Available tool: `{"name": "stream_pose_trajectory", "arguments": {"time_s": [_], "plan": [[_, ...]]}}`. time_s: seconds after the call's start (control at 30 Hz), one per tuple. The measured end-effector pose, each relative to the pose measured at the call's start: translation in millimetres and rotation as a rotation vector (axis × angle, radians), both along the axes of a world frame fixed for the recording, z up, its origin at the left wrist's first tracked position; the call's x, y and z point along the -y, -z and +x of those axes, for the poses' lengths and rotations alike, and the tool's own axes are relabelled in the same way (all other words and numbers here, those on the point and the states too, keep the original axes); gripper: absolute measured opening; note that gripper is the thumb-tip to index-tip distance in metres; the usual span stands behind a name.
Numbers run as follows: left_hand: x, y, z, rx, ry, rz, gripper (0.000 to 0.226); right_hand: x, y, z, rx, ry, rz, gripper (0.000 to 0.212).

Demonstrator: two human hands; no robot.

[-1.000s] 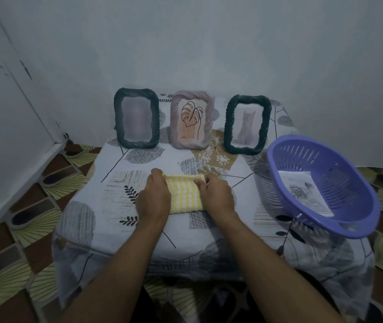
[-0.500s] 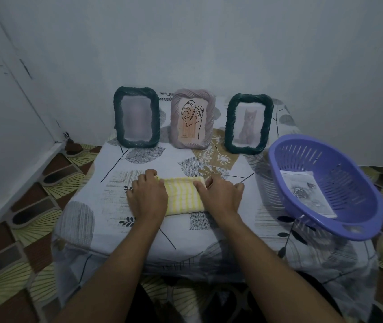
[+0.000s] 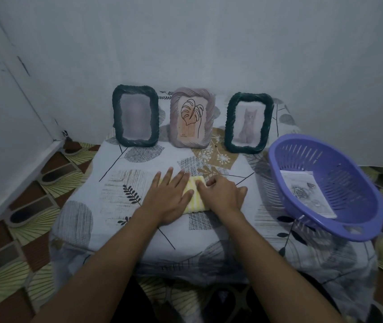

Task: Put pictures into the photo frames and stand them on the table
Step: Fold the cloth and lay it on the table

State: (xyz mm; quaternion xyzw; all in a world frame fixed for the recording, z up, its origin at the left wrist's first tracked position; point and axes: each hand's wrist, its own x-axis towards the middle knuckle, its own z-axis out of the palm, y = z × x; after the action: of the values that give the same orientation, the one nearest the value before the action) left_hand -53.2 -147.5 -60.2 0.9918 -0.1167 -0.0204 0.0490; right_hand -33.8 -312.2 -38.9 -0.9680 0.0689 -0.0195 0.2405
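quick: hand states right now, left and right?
Left hand: open, straight fingers pressing flat on the yellow cloth.
Right hand: fingers curled at the cloth's right edge; whether it actually grips cannot be told.

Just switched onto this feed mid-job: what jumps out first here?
Three photo frames stand in a row at the back of the table: a dark green frame, a pinkish frame with a leaf drawing, and a second green frame showing a cat. In front, the left hand lies flat on a yellow striped cloth, the right hand beside it with bent fingers. A purple basket holding a printed sheet sits at the right edge.
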Motion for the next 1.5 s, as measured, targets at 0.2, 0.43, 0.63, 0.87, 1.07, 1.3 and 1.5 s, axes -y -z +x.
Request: {"name": "stream_pose_trajectory", "arguments": {"time_s": [0.2,0.43,0.63,0.87,1.07,1.3,1.5], "plan": [[10.1,-3.2,-7.1,-0.042,-0.110,-0.026,0.065,-3.2,-1.4,-4.4,-0.048,-0.045,0.000,0.033],[17.3,-11.2,-17.2,-0.188,-0.257,-0.268,0.057,-7.0,-6.9,-5.4,-0.106,-0.180,0.388,0.020],[15.4,-26.8,-36.7,-0.129,-0.466,-0.786,0.046,-11.6,-26.6,-17.5,-0.026,-0.347,0.675,0.018],[-30.2,-62.8,-51.9,-0.131,-0.395,-1.008,0.036,-27.2,-52.9,-27.9,0.034,-0.649,0.720,0.021],[-72.1,-68.5,-59.7,-0.019,-0.413,-1.015,0.038,-61.8,-55.8,-26.8,0.106,-0.593,0.787,0.024],[-113.6,-48.8,-54.8,0.078,-0.749,-0.948,0.026,-88.5,-9.0,-24.0,0.073,-0.469,0.362,0.043],[-140.0,-42.3,-43.1,0.054,-0.820,-0.754,0.041,-97.6,17.6,-21.4,0.004,-0.479,-0.103,0.058]]}}
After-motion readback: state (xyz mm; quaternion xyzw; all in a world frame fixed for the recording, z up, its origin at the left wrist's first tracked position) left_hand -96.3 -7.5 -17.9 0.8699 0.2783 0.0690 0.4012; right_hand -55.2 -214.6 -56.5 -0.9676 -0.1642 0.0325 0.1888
